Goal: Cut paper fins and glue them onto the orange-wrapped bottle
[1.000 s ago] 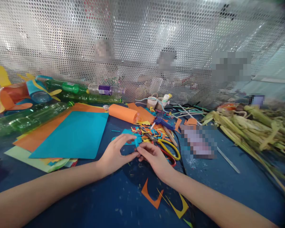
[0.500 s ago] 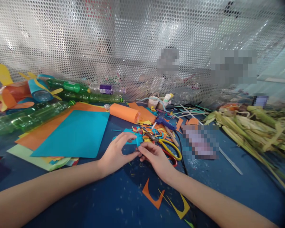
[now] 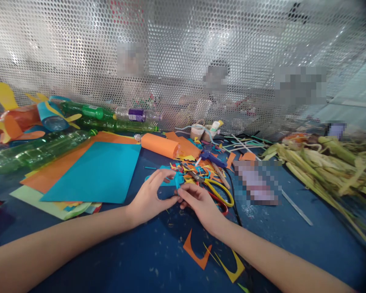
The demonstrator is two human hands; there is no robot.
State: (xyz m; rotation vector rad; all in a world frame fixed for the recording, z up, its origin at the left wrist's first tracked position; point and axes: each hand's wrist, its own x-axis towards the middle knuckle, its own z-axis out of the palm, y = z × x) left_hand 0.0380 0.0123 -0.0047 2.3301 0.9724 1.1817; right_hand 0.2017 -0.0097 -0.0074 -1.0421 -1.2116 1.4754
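Observation:
Between my two hands is a small blue paper piece [image 3: 178, 179], with a narrow part pointing down. My right hand [image 3: 203, 205] is closed, its thumb and forefinger pinching the lower end of this piece. Fingers of my left hand [image 3: 148, 199] curl round its left side, and the left thumb reaches the right fingertips. Just behind the hands lie a flat blue paper sheet piece [image 3: 165, 181] and many coloured paper scraps [image 3: 212, 173]. Scissors with yellow handles [image 3: 224, 191] rest right beside my right hand, next to a red handle [image 3: 222, 206].
A blue glue gun [image 3: 213, 158] and an orange-wrapped bottle [image 3: 160, 145] lie behind. Blue sheets [image 3: 94, 173] are stacked left, near green bottles [image 3: 51, 148]. Corn husks [image 3: 329, 167] fill the right. Orange offcuts [image 3: 197, 254] lie in front. A perforated metal screen [image 3: 177, 53] stands behind.
Both hands keep nearly the same pose around the blue paper piece. The whole view has shifted very slightly; the things on the table have not moved.

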